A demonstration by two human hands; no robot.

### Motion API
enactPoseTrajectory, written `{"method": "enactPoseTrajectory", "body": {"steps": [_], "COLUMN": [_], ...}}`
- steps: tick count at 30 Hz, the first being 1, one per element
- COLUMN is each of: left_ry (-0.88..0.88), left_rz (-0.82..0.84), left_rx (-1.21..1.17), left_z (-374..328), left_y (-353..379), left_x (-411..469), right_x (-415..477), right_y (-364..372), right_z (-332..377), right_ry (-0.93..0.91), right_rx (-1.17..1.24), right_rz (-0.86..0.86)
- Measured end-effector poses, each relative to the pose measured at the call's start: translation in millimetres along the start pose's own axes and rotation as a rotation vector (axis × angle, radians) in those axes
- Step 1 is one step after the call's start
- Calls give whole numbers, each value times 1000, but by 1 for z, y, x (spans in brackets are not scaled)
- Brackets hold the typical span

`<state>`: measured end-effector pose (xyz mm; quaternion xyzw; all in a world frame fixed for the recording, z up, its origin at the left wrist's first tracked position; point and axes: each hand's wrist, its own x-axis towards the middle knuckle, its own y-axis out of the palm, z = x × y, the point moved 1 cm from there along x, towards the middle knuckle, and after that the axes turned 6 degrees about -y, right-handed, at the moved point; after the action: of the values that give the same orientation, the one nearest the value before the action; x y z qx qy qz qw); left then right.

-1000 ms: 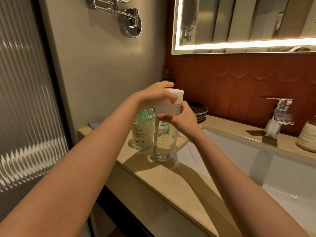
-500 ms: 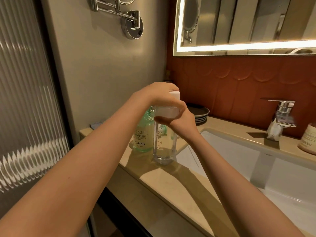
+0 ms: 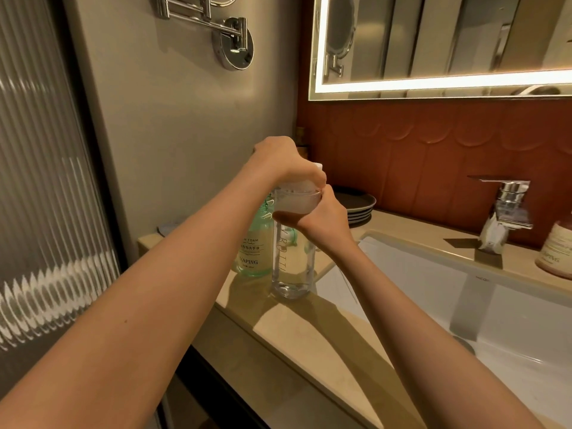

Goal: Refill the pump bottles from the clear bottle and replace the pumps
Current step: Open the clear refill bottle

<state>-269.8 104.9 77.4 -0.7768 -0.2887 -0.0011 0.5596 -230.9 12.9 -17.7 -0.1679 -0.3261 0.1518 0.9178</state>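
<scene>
Closing further over the white pump top (image 3: 318, 166) than half a second ago, the left hand (image 3: 278, 159) is now covering nearly all of it, leaving only a corner showing where much of the cap was showing before. The right hand (image 3: 322, 218) is still gripping the frosted collar (image 3: 297, 203) of the clear bottle (image 3: 291, 267), fingers curled round it from the right. The clear bottle is standing upright on the desk (image 3: 309, 332) where it was, on the narrow strip between the side wall and the left rim of the sink (image 3: 433, 286), close to the basin's corner. The green bottle (image 3: 253, 252) is standing just behind and left of it; whether the two are touching cannot be told. Bare desk is lying between the bottles and the front edge. A stack of dark plates (image 3: 360, 205) is sitting further back, and the faucet (image 3: 507, 205) and a brown bottle (image 3: 557, 252) are standing well apart to the right. The green bottle's label is reading "FOAM" and "YAPING"; the letters running down the clear bottle are too distorted to read.
</scene>
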Motion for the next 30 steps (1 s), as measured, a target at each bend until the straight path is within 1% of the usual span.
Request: {"method": "enactPoseTrajectory", "body": {"steps": [3, 5, 9, 11, 13, 15, 16, 19, 21, 23, 27, 30], "left_ry": [-69, -63, 144, 201, 220, 218, 208, 122, 76, 52, -20, -167], "left_rz": [-13, 64, 347, 426, 452, 421, 368, 129, 27, -8, 20, 17], "left_rx": [97, 99, -116, -134, -126, -146, -169, -294, -341, -403, -654, -907], "left_z": [-3, -3, -5, -8, -9, -7, -6, 0, 1, 2, 13, 30], "left_y": [3, 2, -1, -4, -9, -12, -11, -2, 2, 3, 7, 14], "left_x": [0, 0, -5, -7, -8, -9, -9, -6, -5, -5, 4, 10], "right_x": [2, 4, 7, 7, 5, 2, 0, -2, -2, -1, 0, 1], "right_y": [4, 7, 8, 5, 2, 1, 1, 1, 1, 1, 0, 1], "right_z": [1, 1, -3, -3, -1, 1, 2, 6, 7, 7, 5, 4], "right_ry": [-39, -73, -49, -28, -12, 3, 2, 46, 88, 102, 99, 80], "right_rx": [-69, -131, -120, -104, -88, -78, -75, -27, -30, -30, -49, -81], "right_rz": [-5, -10, -18, -2, 21, 20, 8, -19, -19, -37, -95, -112]}}
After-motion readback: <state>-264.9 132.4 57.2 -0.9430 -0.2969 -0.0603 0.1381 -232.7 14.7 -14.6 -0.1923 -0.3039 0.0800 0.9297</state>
